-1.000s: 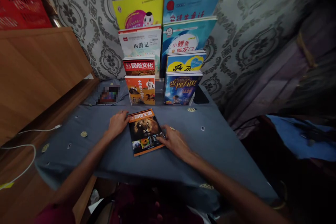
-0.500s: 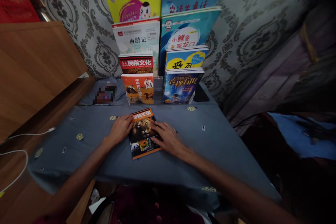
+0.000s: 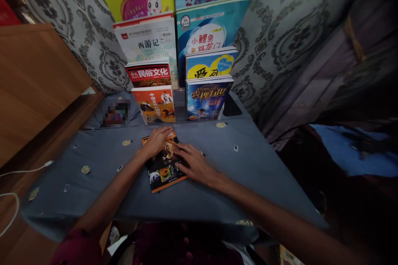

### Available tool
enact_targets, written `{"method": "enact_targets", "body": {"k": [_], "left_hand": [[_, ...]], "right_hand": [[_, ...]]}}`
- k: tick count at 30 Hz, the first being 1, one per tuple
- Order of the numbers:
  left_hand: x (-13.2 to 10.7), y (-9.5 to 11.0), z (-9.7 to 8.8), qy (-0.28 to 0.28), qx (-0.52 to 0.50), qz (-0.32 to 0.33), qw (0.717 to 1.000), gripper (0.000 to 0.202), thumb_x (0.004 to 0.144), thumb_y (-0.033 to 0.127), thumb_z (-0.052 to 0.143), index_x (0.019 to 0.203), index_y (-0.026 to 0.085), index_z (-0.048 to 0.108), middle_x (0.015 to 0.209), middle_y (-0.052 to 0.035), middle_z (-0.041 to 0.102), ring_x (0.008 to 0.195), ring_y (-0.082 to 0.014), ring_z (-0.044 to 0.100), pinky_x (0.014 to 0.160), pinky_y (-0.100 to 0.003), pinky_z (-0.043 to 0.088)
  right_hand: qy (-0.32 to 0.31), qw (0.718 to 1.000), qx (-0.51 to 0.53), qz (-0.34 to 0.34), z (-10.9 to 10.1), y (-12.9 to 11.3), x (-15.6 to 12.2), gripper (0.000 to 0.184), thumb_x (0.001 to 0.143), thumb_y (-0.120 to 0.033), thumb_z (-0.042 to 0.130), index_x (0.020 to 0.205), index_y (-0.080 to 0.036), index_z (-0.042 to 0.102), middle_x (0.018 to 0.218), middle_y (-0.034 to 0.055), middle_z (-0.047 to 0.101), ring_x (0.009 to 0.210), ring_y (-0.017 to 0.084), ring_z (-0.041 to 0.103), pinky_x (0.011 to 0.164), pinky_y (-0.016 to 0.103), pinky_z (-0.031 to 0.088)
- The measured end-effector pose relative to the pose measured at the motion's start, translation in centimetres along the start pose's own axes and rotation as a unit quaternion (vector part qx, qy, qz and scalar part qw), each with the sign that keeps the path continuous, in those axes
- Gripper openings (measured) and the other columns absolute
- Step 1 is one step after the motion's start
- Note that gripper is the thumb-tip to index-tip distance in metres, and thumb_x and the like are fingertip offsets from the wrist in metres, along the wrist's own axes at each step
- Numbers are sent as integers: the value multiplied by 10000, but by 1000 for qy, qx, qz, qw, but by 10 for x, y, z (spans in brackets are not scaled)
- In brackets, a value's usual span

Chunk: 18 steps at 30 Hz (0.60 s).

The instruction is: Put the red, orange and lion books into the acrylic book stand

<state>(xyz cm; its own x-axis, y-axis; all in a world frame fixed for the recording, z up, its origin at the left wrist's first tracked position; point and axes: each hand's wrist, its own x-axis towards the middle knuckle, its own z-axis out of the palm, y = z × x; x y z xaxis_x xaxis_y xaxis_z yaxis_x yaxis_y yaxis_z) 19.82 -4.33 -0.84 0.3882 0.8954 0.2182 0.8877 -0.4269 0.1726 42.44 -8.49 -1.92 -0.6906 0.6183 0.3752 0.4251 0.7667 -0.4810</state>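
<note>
A book [image 3: 157,167] with a lion, a panda and other animals on its black and orange cover lies flat on the cloth-covered table [image 3: 217,178]. My left hand [image 3: 158,140] rests over the upper part of its cover, fingers stretched toward the top right corner and hiding the title. On the right edge of the cover lies my right hand [image 3: 193,161], palm down with its fingers spread across the lion picture. Neither hand grips the book; both lie on top of it.
Behind the book stands a tiered rack of upright books, among them an orange book [image 3: 155,105] and a dark blue book [image 3: 207,99]. A black phone [image 3: 231,107] lies beside the rack. A wooden cabinet [image 3: 34,83] and a white cable [image 3: 31,170] are at the left.
My left hand has slid from the book's left edge onto the top of its cover. The right hand stays on the right edge. The whole view has shifted slightly.
</note>
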Motion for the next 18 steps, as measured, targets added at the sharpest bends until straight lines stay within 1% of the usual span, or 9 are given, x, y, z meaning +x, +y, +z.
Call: {"method": "enact_targets", "body": {"k": [4, 6, 8, 11, 13, 16, 18], "left_hand": [[-3, -3, 2, 12, -12, 4, 1000, 541, 873, 18, 417, 1369, 164, 576, 1427, -117, 588, 1352, -238, 514, 1118, -452, 400], [-3, -4, 3, 11, -16, 16, 1000, 540, 873, 20, 423, 1360, 187, 588, 1422, -101, 596, 1372, -229, 497, 1129, -461, 387], [-2, -4, 3, 7, -17, 27, 999, 517, 884, 32, 434, 1346, 192, 602, 1414, -97, 604, 1362, -230, 511, 1125, -465, 390], [0, -4, 2, 0, -15, 36, 999, 470, 913, 60, 446, 1330, 193, 617, 1392, -106, 621, 1330, -231, 546, 1106, -453, 410], [0, -3, 1, -1, -9, 31, 999, 457, 922, 70, 448, 1326, 196, 622, 1379, -109, 630, 1324, -237, 553, 1101, -458, 414], [-4, 0, -3, -6, -5, 34, 999, 471, 904, 61, 459, 1325, 191, 622, 1399, -106, 615, 1353, -252, 525, 1110, -487, 400], [-7, 2, -6, -12, -13, 55, 998, 480, 894, 59, 457, 1327, 190, 620, 1421, -97, 596, 1375, -242, 503, 1118, -480, 396]], "right_hand": [[-27, 999, 16, -29, -5, 12, 15, 417, 926, -277, 608, 1333, -186, 598, 1414, 144, 582, 1336, 277, 512, 1099, 501, 443], [-30, 999, 23, -30, -4, 20, 23, 410, 939, -280, 590, 1334, -168, 599, 1395, 152, 601, 1337, 272, 518, 1105, 500, 433], [-24, 999, 28, -30, -2, 25, 28, 413, 949, -275, 567, 1347, -165, 592, 1380, 152, 618, 1337, 268, 524, 1109, 504, 426], [-19, 999, 33, -33, 0, 28, 29, 415, 958, -267, 544, 1359, -172, 587, 1376, 145, 627, 1336, 265, 530, 1113, 507, 420], [-20, 999, 33, -34, 0, 27, 28, 423, 956, -265, 543, 1359, -144, 587, 1378, 162, 624, 1338, 272, 530, 1115, 506, 420], [-21, 999, 34, -32, 0, 27, 27, 432, 941, -250, 560, 1345, -101, 596, 1384, 186, 614, 1336, 285, 531, 1122, 505, 415], [-16, 998, 40, -35, 1, 29, 27, 410, 933, -238, 564, 1325, -127, 616, 1376, 170, 624, 1317, 284, 549, 1116, 510, 421]]}}
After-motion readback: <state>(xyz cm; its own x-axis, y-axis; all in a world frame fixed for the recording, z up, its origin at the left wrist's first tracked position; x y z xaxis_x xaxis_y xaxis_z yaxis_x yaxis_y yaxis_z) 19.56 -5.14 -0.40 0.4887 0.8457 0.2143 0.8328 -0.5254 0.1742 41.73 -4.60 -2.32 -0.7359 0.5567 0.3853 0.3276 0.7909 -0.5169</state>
